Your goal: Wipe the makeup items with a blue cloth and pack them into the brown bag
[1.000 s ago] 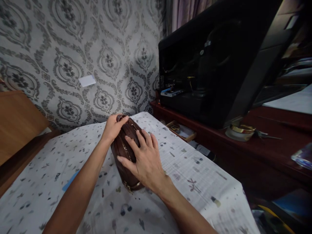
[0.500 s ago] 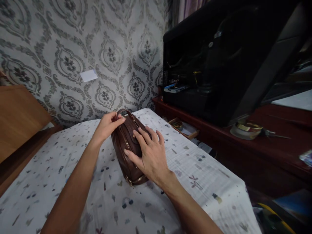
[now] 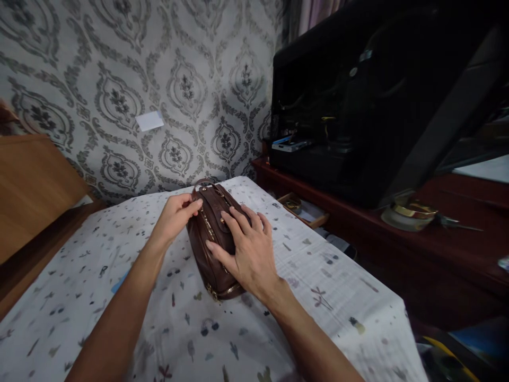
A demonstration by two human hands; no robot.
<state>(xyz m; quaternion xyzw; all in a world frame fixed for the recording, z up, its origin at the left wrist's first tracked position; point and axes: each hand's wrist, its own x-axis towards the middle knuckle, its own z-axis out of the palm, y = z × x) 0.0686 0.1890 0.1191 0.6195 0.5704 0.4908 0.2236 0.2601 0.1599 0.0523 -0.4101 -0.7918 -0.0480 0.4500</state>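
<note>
A brown leather handbag (image 3: 199, 254) with gold zippers and a short loop handle (image 3: 207, 182) lies on a white printed cloth. At its far left edge, my left hand (image 3: 174, 216) is closed in a pinch on the zipper, just below the handle. The fingers cover the zipper pull. A length of gold zipper (image 3: 207, 223) runs from those fingertips toward me. My right hand (image 3: 251, 249) rests with spread fingers across the top and right side of the bag. Near the bag's front bottom edge, another gold zipper (image 3: 229, 291) shows.
The printed cloth (image 3: 191, 329) covers the surface under the bag. On the right, a large black screen (image 3: 338, 122) stands on a dark red cabinet (image 3: 429, 254) with a roll of tape (image 3: 409, 215). An open drawer (image 3: 304, 209) juts out. A wooden panel (image 3: 37, 185) rises at left.
My left hand has slid a little toward me along the bag's edge, away from the handle. My right hand stays on the bag. The whole view has shifted slightly.
</note>
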